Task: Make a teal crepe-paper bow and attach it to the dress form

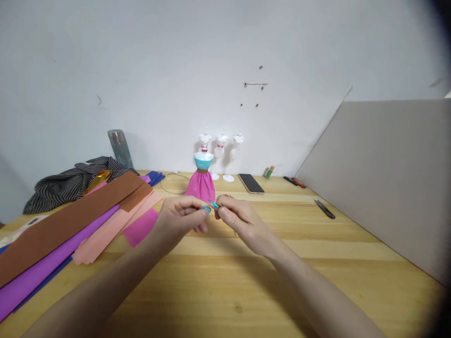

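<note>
My left hand (186, 212) is closed in a pinch on a small turquoise piece (206, 209), whose material I cannot make out. Fingertips of my right hand (239, 218) pinch another turquoise bit (213, 205) close by; whether the two bits are one strip is unclear. Something reddish shows just above the right fingers, mostly hidden. Behind my hands stands a small dress form (204, 162) with a turquoise bodice, brown waistband and gathered pink skirt (200, 186).
White mini dress forms (221, 140) stand by the wall. Nearby are a phone (251, 183), green thread spool (269, 172) and black snips (324, 209). Brown sheets (70, 225) and other coloured sheets, striped cloth (59, 185) and a flask (120, 148) lie left. A white panel (380, 178) bounds the right.
</note>
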`<action>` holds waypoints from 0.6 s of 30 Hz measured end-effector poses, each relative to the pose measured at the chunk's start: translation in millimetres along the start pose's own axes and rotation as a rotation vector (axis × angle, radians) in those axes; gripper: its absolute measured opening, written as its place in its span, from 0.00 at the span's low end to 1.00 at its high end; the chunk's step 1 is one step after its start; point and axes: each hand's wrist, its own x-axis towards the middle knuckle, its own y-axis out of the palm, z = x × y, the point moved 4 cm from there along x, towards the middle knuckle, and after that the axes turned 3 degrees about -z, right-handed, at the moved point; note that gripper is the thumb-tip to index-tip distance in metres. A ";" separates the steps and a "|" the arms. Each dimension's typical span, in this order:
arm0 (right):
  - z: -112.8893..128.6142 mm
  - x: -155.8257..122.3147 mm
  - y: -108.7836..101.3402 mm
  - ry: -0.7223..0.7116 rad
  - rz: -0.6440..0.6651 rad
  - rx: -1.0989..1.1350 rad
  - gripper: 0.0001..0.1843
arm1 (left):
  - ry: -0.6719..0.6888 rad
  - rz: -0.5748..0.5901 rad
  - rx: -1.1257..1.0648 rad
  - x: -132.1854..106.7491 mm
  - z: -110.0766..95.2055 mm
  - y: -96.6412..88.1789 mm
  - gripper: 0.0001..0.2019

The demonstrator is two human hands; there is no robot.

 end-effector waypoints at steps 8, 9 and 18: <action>4.3 -2.8 5.3 -0.009 -0.011 -0.185 0.15 | 0.014 -0.008 -0.073 -0.9 -1.7 2.2 0.05; 4.1 -3.0 5.6 -0.010 -0.026 -0.208 0.15 | 0.019 -0.016 -0.078 -1.1 -1.4 2.3 0.05; 3.1 -3.6 9.6 -0.068 -0.042 -0.245 0.15 | 0.009 0.003 -0.075 -0.3 1.2 3.1 0.04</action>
